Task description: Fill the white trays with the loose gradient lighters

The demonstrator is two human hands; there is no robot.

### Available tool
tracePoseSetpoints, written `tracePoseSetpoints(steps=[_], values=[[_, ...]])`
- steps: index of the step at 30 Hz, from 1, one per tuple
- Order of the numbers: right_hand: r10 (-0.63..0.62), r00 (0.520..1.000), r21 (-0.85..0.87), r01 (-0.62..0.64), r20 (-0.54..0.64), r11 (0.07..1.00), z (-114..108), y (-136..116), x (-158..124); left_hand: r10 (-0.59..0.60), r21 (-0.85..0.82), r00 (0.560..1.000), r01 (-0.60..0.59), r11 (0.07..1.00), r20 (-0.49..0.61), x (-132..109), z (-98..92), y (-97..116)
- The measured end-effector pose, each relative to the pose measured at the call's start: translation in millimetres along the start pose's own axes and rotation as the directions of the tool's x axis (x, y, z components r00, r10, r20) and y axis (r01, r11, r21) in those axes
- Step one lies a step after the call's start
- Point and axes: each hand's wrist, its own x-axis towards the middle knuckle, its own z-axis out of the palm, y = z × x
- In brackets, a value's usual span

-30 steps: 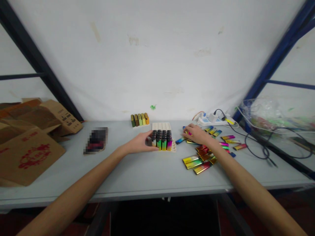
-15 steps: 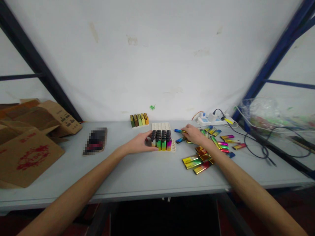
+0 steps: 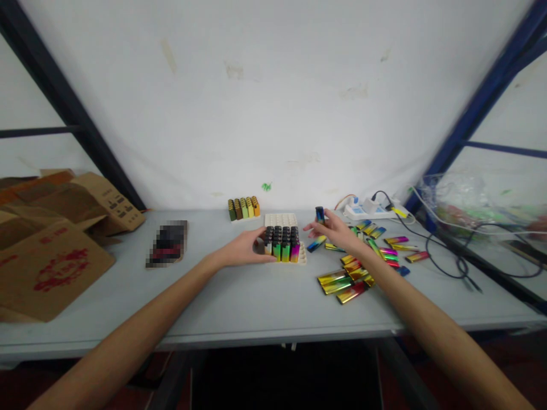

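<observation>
Cardboard boxes (image 3: 70,267) crowd the left end of the counter (image 3: 222,304), with a pixelated dark object (image 3: 171,242) flat beside them. Near the wall, gold-topped pieces (image 3: 243,209) stand in rows. In front of these, the left hand (image 3: 241,249) is curved around the left side of the black-topped lighters (image 3: 282,245), thumb in front; they stand upright in a white tray (image 3: 303,259), just before a second tray (image 3: 281,219). To their right, the right hand (image 3: 335,229) pinches a blue lighter (image 3: 320,214) roughly upright, above the counter. Loose metallic lighters (image 3: 351,292) lie beneath and around that forearm. Farther right are a power strip (image 3: 358,215), a black cable (image 3: 459,266) and clear plastic (image 3: 464,191).
</observation>
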Motion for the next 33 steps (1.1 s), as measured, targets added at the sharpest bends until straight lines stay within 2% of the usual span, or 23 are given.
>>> tracePoseSetpoints(steps=[4, 7, 9, 12, 14, 17, 19, 26, 33], values=[[0.023, 0.999, 0.126, -0.018, -0.035, 0.992, 9.1, -8.6, 1.0, -0.005, 0.008, 1.000, 0.005, 1.000, -0.003, -0.9, -0.5, 2.5], [0.117, 0.993, 0.255, -0.108, -0.021, 0.961, 14.1, -14.1, 0.3, -0.010, 0.021, 1.000, 0.010, 1.000, -0.009, -1.4, -0.9, 3.7], [0.170, 0.985, 0.256, -0.161, -0.014, 0.953, 16.9, -15.9, -1.4, -0.009, 0.021, 1.000, 0.010, 1.000, -0.009, -1.5, -0.9, 4.0], [0.172, 0.983, 0.148, -0.161, -0.062, 0.976, 21.1, -15.2, -4.4, -0.017, 0.020, 1.000, 0.017, 1.000, -0.003, -1.2, -0.9, 4.4], [0.130, 0.984, 0.011, -0.130, -0.120, 0.991, 23.9, -12.9, -5.6, -0.021, 0.026, 1.000, 0.021, 0.999, -0.005, -0.9, -0.8, 4.5], [0.050, 0.972, -0.219, -0.101, -0.228, 0.971, 27.3, -8.9, -5.9, -0.017, 0.018, 1.000, 0.017, 1.000, -0.007, -0.8, -0.9, 4.4], [0.012, 0.964, -0.311, -0.097, -0.267, 0.946, 28.3, -6.7, -5.5, -0.019, 0.005, 1.000, 0.019, 1.000, 0.003, -0.8, -1.1, 4.2], [-0.005, 0.965, -0.379, -0.099, -0.263, 0.920, 25.7, -3.4, -4.2, -0.032, 0.011, 0.999, 0.032, 0.999, -0.007, -1.3, -1.4, 4.9], [-0.106, 0.985, -0.348, 0.053, -0.136, 0.936, 27.7, -6.2, -5.7, 0.004, 0.003, 1.000, -0.004, 1.000, -0.013, -0.7, -1.2, 3.8]])
